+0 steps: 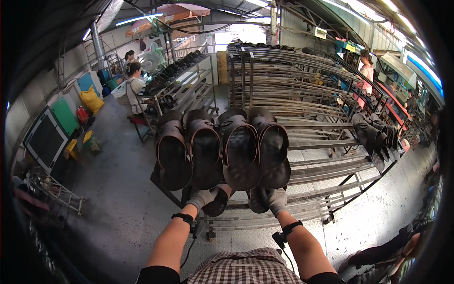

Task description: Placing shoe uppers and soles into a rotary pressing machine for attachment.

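Left grey-gloved hand point(202, 198) and right grey-gloved hand point(278, 201) at near left end of dark metal slatted rack point(326, 143), each touching one dark round-toed shoe: left lower shoe point(216, 205), right lower shoe point(257, 201). Fingers mostly hidden; opening and grip cannot be told. Directly above, on rack: four dark brown leather shoes point(227, 158). Likely hazard: lifting hands bump overhanging toes, tipping row; loose grip drops lower shoe.

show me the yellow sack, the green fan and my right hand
Yellow sack point(91, 100): head view, on its bulging side
Green fan point(149, 62): head view, on its round guard
Right hand point(277, 199): head view, on its gloved back
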`<state>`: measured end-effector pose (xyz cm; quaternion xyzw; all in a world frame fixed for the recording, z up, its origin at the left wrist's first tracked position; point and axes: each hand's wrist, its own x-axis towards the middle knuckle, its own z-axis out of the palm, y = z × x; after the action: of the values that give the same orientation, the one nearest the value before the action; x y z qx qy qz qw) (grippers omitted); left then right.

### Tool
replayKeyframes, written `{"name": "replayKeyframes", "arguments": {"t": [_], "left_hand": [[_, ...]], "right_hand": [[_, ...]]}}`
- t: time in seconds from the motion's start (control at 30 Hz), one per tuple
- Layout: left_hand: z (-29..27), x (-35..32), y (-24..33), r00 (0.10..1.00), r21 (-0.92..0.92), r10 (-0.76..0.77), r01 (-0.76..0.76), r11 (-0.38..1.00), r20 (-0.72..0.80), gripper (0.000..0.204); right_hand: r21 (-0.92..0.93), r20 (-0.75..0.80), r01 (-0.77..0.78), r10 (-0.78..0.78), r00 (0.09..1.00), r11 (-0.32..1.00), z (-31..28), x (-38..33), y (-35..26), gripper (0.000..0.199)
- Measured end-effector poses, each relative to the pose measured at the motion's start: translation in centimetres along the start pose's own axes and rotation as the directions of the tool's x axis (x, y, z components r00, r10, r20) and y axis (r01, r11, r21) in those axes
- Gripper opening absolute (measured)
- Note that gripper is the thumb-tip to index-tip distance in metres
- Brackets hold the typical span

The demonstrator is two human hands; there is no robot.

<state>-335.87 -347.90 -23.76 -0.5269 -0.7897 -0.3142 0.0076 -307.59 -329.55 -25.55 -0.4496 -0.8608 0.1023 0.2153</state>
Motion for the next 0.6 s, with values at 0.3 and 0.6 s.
{"name": "replayKeyframes", "arguments": {"t": [0.3,0.6], "left_hand": [[-0.7,-0.5,3.2,0.972,-0.122,-0.195,0.18,0.976,-0.133,0.034],[-0.5,0.5,2.5,0.984,-0.072,-0.111,0.102,0.992,-0.138,0.046]], "right_hand": [[0.039,-0.029,0.004,-0.002,1.0,0.999,-1.6,-0.2,-1.4,0.052],[0.024,0.118,-0.12,0.117,0.986,0.992,-5.3,-0.4,-3.5,0.049]]}}
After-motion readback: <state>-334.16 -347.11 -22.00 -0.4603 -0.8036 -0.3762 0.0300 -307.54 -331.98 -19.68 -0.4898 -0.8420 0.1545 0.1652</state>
